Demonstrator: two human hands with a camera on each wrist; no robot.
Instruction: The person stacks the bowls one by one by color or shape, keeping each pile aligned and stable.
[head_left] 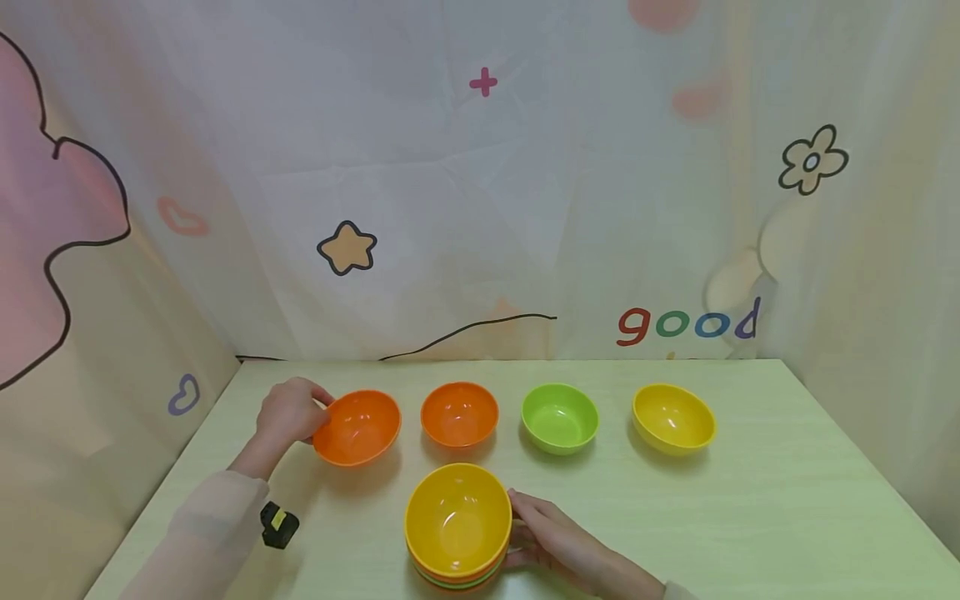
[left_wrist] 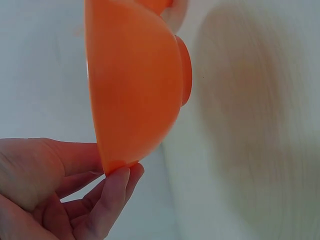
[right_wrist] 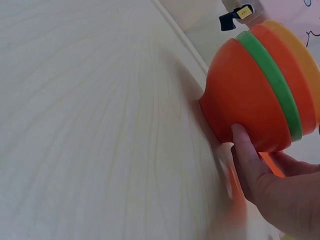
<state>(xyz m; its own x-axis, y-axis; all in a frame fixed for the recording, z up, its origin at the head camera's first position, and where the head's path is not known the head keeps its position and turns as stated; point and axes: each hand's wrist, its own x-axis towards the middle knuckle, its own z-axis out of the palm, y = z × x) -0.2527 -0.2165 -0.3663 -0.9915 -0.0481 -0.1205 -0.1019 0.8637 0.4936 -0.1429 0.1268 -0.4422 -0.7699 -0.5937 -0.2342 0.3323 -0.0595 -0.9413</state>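
Taking the bowl stack [head_left: 459, 525] as the centre of our clock, we see four bowls nested upright on a pale table [head_left: 795, 517]: orange lowest, then green, orange and yellow. At three o'clock the right hand [head_left: 553, 537] has its fingers spread against the stack's side. Near ten o'clock the left hand [head_left: 291, 411] pinches the rim of a single orange bowl [head_left: 358, 429], tilted and seemingly raised just off the table. Three more bowls sit singly: a second orange bowl [head_left: 459, 417] at twelve, a lime-green bowl [head_left: 560, 419] between one and two, and a yellow bowl [head_left: 673, 419] at two. We judge the nesting about half done, four stacked and four apart. Beyond the yellow bowl, the curtain [head_left: 480, 183] reads "good" in coloured letters. We find no readable brand on the bowls.
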